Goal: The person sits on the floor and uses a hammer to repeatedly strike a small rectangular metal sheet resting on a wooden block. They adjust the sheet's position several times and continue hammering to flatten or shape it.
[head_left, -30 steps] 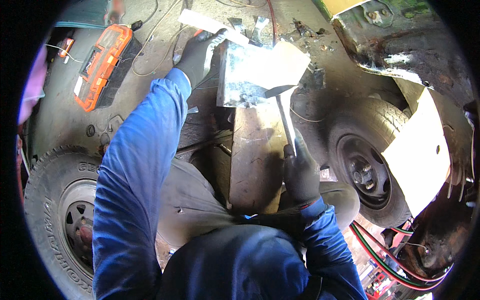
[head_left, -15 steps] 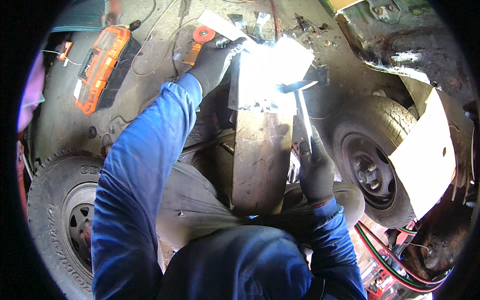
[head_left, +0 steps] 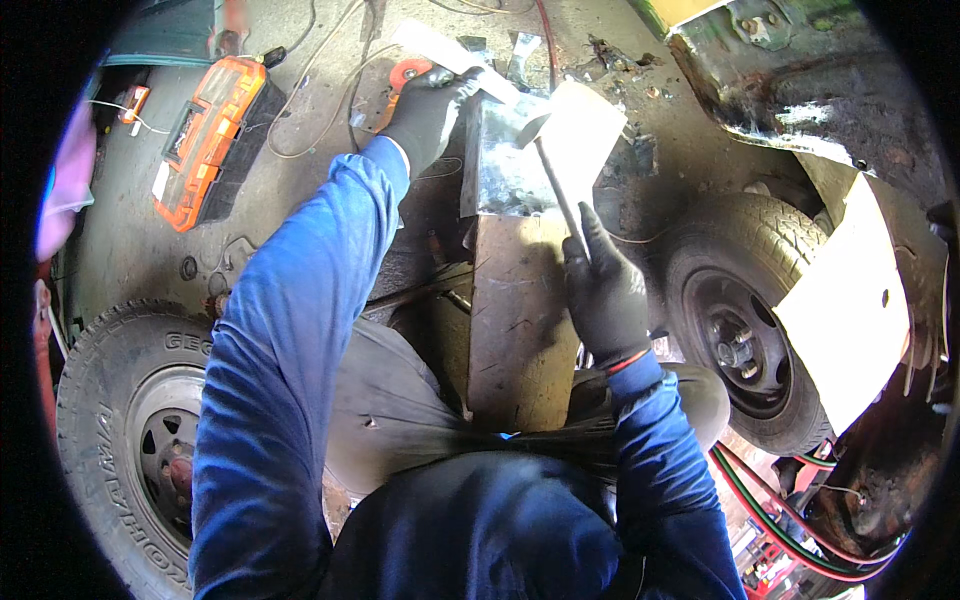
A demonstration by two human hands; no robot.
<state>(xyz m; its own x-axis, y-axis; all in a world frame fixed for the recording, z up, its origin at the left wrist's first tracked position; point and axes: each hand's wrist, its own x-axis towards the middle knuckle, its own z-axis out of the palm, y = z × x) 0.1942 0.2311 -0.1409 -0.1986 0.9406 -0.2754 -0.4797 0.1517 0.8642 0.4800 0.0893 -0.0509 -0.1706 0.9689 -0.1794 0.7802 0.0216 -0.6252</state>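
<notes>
Dark work gloves cover both my hands. My left hand (head_left: pixel 425 110) is closed on the edge of a bright, bent piece of sheet metal (head_left: pixel 590 130), whose narrow strip runs up to the left past my fingers. Glare washes out part of it. The sheet rests at the far end of a wooden block (head_left: pixel 525 320) standing between my legs, over a grey metal plate (head_left: pixel 505 170) there. My right hand (head_left: pixel 608 300) is wrapped round the handle of a hammer (head_left: pixel 560 185). The hammer's head is over the sheet; whether it touches, I cannot tell.
A wheel with a tyre (head_left: pixel 130 350) lies at my left, another wheel (head_left: pixel 745 310) at my right. A pale panel (head_left: pixel 850 310) leans by the right one. An orange and black toolbox (head_left: pixel 215 145) sits far left. Red and green hoses (head_left: pixel 780 520) curve at lower right.
My right hand and the hammer have moved up and left, and the hammer's head is now nearer my left hand. Glare on the plate has lessened. My left hand keeps its hold.
</notes>
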